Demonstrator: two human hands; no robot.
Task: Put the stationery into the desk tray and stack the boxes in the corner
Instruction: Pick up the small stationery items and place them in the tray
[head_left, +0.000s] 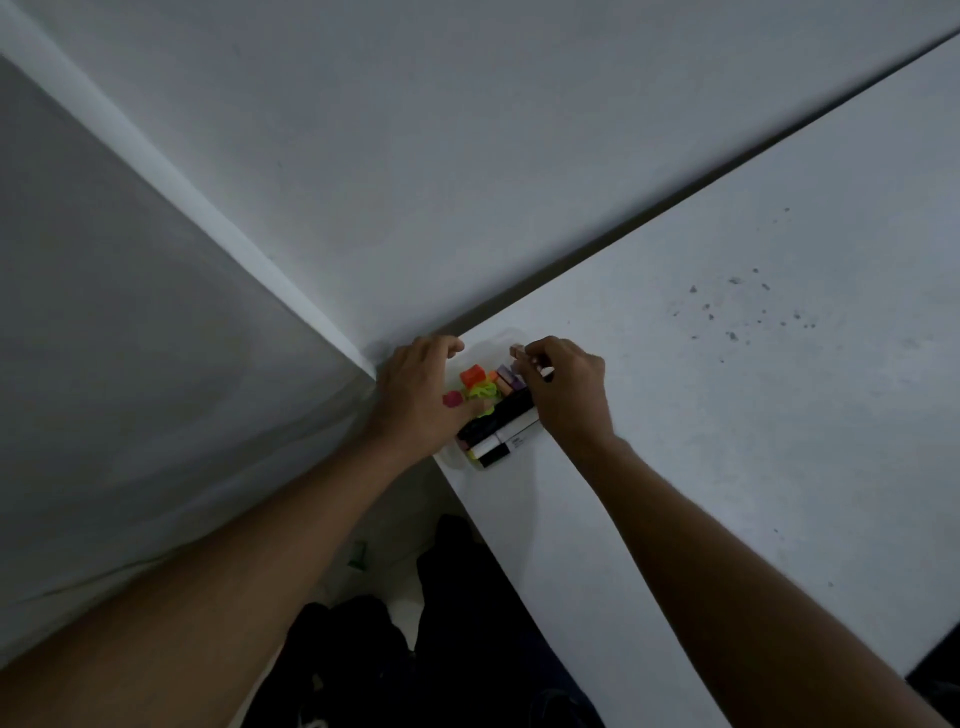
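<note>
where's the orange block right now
In the head view the orange block sits in the pile of small coloured items at the table's far left corner, by the wall, between the left hand and the right hand.

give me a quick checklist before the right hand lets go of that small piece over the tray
1. Tray sits on the desk: ok, the tray lies at the corner of the desk, by the wall.
2. Tray steadied: ok, the left hand rests on its left side.
3. Piece gripped: ok, the right hand pinches a small pinkish piece at the fingertips.
4. Piece over the tray: cannot tell, it hangs near the far edge.
5. Free room in the tray: cannot tell, the markers and the colourful bits fill the part in view.
6. Boxes stacked: cannot tell, none in view.
</note>
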